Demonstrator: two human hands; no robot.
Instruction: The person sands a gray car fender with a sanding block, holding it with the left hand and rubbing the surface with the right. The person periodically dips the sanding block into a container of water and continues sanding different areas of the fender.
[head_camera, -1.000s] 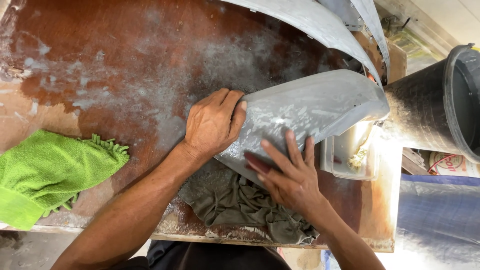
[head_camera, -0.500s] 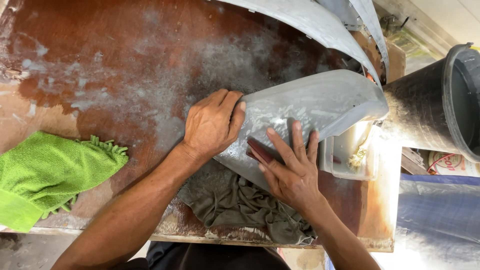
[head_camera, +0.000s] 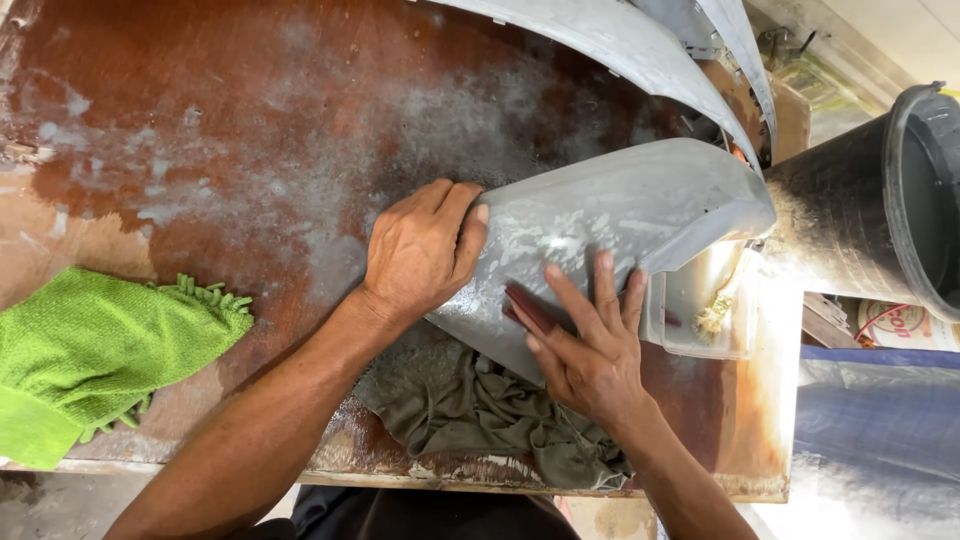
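Grey panel (head_camera: 640, 215) lies on counter (head_camera: 200, 120), over a dark rag (head_camera: 480, 410). Left hand (head_camera: 420, 250) flat on its left edge, steadying. Right hand (head_camera: 590, 350) presses red sandpaper (head_camera: 527, 308) onto panel, fingers spread. Green cloth (head_camera: 90, 350) far left; black bucket (head_camera: 880, 210) right.

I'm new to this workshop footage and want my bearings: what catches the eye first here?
At centre, a curved grey panel lies on a dusty brown table. The left hand steadies its edge; the right hand presses a dark red sanding sheet on it. A bright green cloth lies far left, a black bucket at right.
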